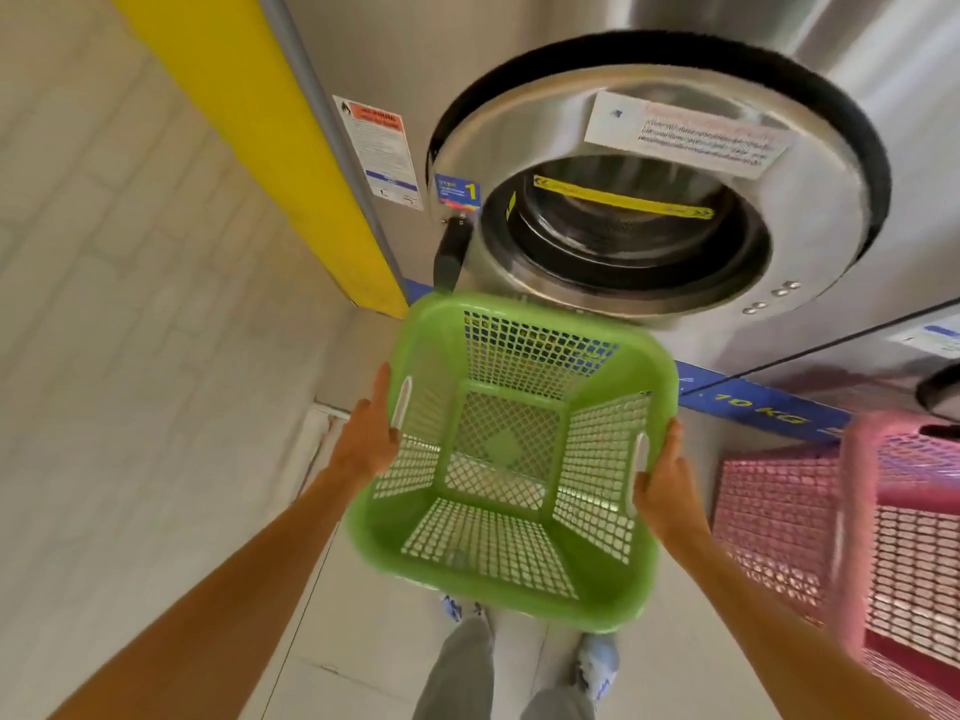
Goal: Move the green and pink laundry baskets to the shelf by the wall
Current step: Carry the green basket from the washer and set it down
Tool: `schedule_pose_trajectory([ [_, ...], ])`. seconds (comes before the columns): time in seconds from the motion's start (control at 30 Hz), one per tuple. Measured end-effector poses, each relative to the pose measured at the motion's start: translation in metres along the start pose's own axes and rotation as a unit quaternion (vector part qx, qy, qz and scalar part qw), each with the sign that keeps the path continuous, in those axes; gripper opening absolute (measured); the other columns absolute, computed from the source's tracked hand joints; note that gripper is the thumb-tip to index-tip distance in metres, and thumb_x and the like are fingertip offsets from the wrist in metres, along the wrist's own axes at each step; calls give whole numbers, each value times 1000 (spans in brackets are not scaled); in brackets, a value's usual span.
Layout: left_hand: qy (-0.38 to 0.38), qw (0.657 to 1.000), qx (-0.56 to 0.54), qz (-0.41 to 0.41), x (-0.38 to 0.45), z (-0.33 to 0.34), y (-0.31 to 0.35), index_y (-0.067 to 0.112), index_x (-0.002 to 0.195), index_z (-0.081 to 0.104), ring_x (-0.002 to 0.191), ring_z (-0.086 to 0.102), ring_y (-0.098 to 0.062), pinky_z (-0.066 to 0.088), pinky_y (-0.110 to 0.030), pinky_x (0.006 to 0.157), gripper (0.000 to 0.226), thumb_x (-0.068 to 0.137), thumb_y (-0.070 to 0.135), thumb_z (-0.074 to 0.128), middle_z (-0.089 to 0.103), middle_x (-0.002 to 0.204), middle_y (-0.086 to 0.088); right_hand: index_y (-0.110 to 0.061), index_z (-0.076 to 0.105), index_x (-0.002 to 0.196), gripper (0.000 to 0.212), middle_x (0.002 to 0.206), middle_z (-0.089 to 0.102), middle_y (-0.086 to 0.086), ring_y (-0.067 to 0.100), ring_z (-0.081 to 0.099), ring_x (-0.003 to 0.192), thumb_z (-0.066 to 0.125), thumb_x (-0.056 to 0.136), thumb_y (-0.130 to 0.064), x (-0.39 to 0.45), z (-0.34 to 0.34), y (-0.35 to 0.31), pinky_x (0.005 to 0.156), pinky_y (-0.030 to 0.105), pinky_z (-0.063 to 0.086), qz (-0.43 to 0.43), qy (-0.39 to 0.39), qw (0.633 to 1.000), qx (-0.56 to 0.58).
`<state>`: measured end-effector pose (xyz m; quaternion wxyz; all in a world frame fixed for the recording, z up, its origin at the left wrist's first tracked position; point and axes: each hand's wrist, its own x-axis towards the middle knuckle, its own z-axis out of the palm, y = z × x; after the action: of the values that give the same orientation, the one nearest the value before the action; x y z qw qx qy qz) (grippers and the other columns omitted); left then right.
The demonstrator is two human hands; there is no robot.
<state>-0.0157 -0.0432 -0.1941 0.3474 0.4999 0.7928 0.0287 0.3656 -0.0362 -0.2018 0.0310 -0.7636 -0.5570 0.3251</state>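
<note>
Hands on both sides of green basket [511,459], arms stretched forward and slightly down. Left hand [366,439] clamped on left rim beside the handle slot, fingers pointing up along the outer wall. Right hand [662,485] clamped on right rim at the other slot, thumb on the rim. Basket held off the floor, tilted, open side toward camera, empty. Its far rim sits just below the washer [649,200] door, near but apart. Pink basket [883,537] to the right, close to right forearm, against the washer base. Yellow post [270,148] and tiled wall [104,304] on the left; open floor [363,641] between wall and basket. Feet visible under the basket.
</note>
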Motion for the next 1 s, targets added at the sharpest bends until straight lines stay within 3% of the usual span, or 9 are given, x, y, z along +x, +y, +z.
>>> schedule_pose_trajectory([
  [0.1,-3,1000,-16,-4,-18,3,-5,29,160,-5,86,68,-38,57,-53,73,93,94,7,57,60,112,-24,-12,-1,162,89,112,56,35,49,63,92,54,92,-1,-3,-4,8,78,53,52,-12,-5,1000,-13],
  [0.2,18,999,-14,-26,-60,12,-13,31,160,-4,117,59,-43,51,-55,92,94,93,10,58,51,139,-24,-12,2,162,87,112,56,36,48,64,91,53,93,-1,-17,-9,18,78,52,53,-30,-10,999,-12],
  [0.27,32,998,-30,-49,-95,19,-19,34,159,-5,125,54,-41,48,-55,98,97,91,10,60,44,148,-21,-12,2,162,85,116,56,36,47,64,94,54,95,-4,-28,-14,25,82,55,53,-58,-34,998,-16],
  [0.37,66,993,-56,-78,-155,34,-36,33,160,-3,105,63,-34,55,-50,86,99,89,12,63,55,135,-18,-2,3,161,87,138,44,37,51,54,117,59,94,-3,-44,-26,35,99,55,46,-141,-79,985,-57],
  [0.47,99,983,-93,-122,-218,50,-53,30,160,0,84,65,-22,56,-35,66,95,91,16,64,60,119,-15,-1,1,161,91,156,26,30,49,43,133,62,93,-6,-60,-36,31,109,54,38,-214,-130,962,-105],
  [0.6,142,964,-141,-173,-292,70,-81,28,160,4,76,60,-15,49,-25,59,87,95,19,61,59,113,-14,-3,6,161,85,146,36,32,52,51,119,60,94,-7,-89,-23,2,96,57,47,-263,-138,944,-140],
  [0.7,168,946,-181,-211,-350,89,-110,26,160,4,86,62,-23,57,-42,75,87,94,19,61,59,115,-15,3,12,159,79,141,39,37,54,52,118,57,95,-4,-116,3,-23,96,56,46,-305,-149,924,-175],
  [0.8,193,920,-209,-271,-408,114,-153,25,159,7,98,58,-25,50,-39,80,89,91,18,64,57,125,-17,6,16,157,78,135,43,40,56,53,114,58,92,0,-157,48,-42,95,55,45,-347,-168,902,-195],
  [1.0,212,871,-274,-347,-513,160,-245,26,159,5,114,61,-38,55,-46,86,95,89,19,70,47,143,-19,-13,4,161,90,140,44,26,43,62,105,62,92,-8,-249,134,-70,80,49,57,-434,-254,829,-245],
])
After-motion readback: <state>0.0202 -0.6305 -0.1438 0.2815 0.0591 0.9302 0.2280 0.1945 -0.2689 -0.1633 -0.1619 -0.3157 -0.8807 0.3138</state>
